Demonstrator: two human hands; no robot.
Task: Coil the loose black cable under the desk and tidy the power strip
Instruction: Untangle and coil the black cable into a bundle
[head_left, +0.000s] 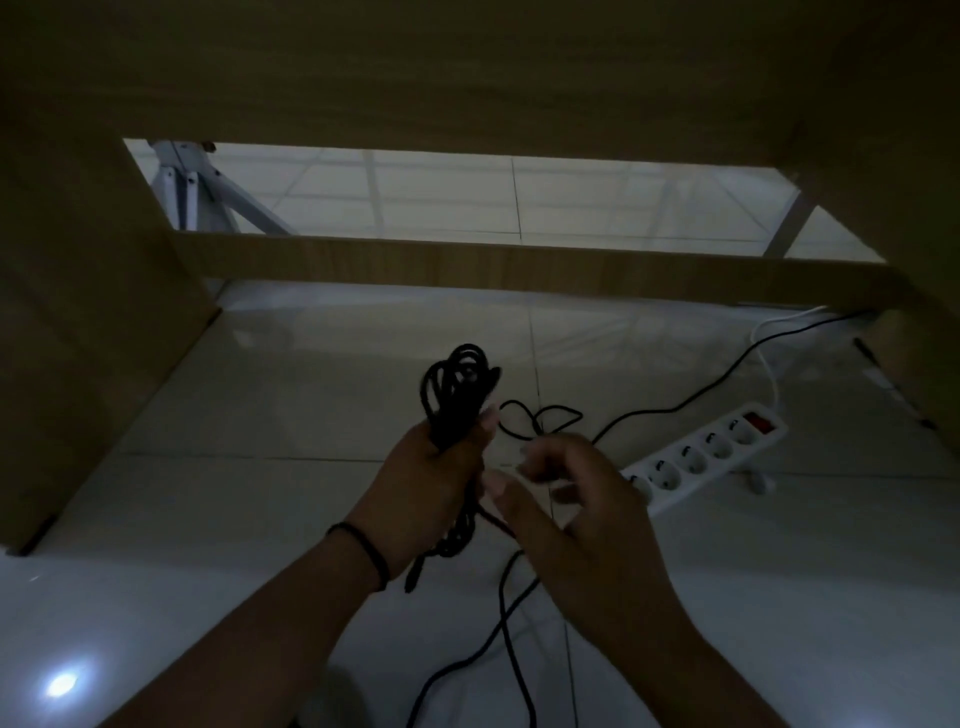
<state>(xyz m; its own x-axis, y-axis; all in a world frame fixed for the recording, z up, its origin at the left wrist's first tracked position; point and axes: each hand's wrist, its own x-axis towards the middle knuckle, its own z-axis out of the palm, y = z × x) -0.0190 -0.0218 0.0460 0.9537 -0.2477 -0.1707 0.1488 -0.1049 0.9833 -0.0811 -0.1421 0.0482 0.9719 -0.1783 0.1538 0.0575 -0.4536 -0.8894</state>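
Underneath, glossy white floor tiles (311, 395) meet wooden desk panels (93, 322).

Glossy floor tiles (322, 395), wood-grain desk panel (519, 265) — smooth white plastic power strip (706, 457).

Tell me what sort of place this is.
Likely the floor space under a desk in a home or office: wooden desk panels enclose it, a white power strip lies on the glossy tile floor, and the left hand grips a coiled black cable.

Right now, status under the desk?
Left hand grips coiled black cable. Right hand pinches loose strand. Cable tail trails across floor; power strip untouched at right.
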